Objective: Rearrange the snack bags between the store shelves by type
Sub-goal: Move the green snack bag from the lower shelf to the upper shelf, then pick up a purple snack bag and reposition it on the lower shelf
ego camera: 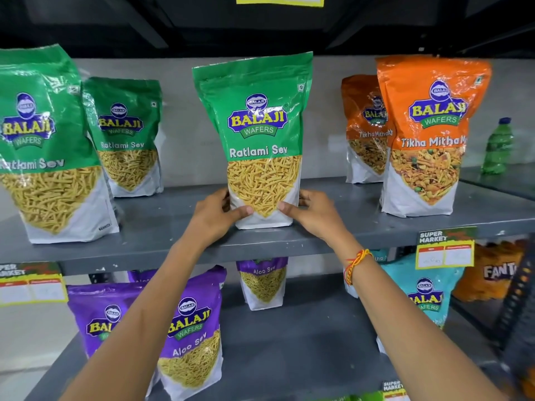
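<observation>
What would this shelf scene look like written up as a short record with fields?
setting: store shelves of snack bags
held bag: green Ratlami Sev bag, upright on the upper shelf
left hand: grips the bag's lower left edge
right hand: grips its lower right edge
same type nearby: two green Ratlami Sev bags at left
other type, upper shelf: two orange Tikha Mitha bags at right
lower shelf: purple Aloo Sev bags, a teal bag
extra: green bottle far right
</observation>
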Action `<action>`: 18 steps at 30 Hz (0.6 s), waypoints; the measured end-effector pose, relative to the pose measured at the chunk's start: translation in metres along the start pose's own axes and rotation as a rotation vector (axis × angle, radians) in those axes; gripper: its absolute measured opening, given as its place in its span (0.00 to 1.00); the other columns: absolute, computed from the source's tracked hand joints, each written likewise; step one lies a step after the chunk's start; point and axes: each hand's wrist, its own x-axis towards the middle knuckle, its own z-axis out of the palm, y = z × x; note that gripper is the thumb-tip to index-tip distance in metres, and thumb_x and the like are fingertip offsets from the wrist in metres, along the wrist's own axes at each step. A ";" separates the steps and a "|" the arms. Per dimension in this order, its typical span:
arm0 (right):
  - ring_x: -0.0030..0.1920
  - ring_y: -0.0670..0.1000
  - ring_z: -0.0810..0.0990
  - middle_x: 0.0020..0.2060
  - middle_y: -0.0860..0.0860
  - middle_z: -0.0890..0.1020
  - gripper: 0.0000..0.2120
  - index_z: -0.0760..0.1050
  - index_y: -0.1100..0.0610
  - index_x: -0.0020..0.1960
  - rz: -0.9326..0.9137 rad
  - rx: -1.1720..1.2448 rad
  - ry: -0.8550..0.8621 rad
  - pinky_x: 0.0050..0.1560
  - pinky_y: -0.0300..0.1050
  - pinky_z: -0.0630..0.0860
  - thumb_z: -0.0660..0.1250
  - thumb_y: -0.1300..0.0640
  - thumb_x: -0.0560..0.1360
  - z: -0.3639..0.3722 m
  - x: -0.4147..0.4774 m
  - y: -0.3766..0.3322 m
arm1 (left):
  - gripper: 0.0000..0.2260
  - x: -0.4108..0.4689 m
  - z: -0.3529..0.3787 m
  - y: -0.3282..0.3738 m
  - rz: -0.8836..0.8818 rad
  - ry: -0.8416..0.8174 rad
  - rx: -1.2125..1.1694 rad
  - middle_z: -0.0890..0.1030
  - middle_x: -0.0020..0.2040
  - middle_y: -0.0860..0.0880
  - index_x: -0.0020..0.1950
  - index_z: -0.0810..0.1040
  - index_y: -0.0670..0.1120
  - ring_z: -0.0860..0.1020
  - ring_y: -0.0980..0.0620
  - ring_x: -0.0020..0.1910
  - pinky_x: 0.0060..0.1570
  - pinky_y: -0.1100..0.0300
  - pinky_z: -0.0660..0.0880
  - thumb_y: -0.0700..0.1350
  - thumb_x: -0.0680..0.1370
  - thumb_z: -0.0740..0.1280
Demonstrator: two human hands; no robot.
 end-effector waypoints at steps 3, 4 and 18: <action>0.58 0.54 0.79 0.58 0.55 0.81 0.23 0.76 0.55 0.59 0.024 -0.028 0.022 0.53 0.45 0.74 0.71 0.46 0.68 0.000 -0.003 -0.002 | 0.23 -0.002 -0.002 0.000 -0.035 -0.050 0.023 0.78 0.63 0.46 0.63 0.71 0.47 0.75 0.46 0.61 0.60 0.55 0.69 0.51 0.71 0.70; 0.60 0.55 0.77 0.60 0.55 0.80 0.26 0.73 0.56 0.62 0.040 -0.036 0.078 0.54 0.45 0.73 0.71 0.45 0.67 0.001 -0.004 -0.003 | 0.24 -0.004 -0.003 -0.001 -0.036 -0.051 0.017 0.77 0.64 0.46 0.64 0.70 0.47 0.74 0.46 0.63 0.60 0.56 0.69 0.51 0.71 0.70; 0.25 0.41 0.73 0.24 0.48 0.77 0.05 0.79 0.52 0.35 -0.069 0.058 -0.350 0.31 0.39 0.72 0.71 0.54 0.69 0.136 -0.114 0.069 | 0.21 -0.160 0.001 -0.145 -0.649 -0.360 0.551 0.81 0.31 0.44 0.27 0.73 0.42 0.81 0.47 0.36 0.40 0.56 0.75 0.57 0.70 0.67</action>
